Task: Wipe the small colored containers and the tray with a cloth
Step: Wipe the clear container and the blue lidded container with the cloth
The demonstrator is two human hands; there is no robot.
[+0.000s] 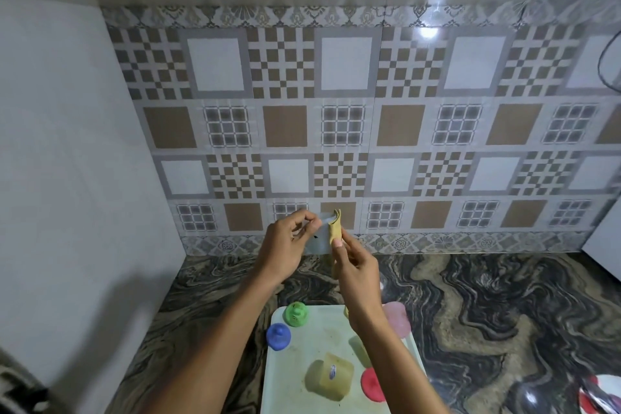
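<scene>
While hands wipe a clear container [318, 239], coloured containers [331, 375] sit on the tray [285, 380].

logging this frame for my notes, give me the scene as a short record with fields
left hand: raised above the counter, holding a clear container
right hand: pressing a yellow cloth against the clear container
tray: pale, on the marbled counter, near edge out of frame
on tray: green lid, yellowish container lying on its side, red lid
at tray edges: blue lid on left edge, pink lid on right edge
backdrop: patterned tile wall
</scene>
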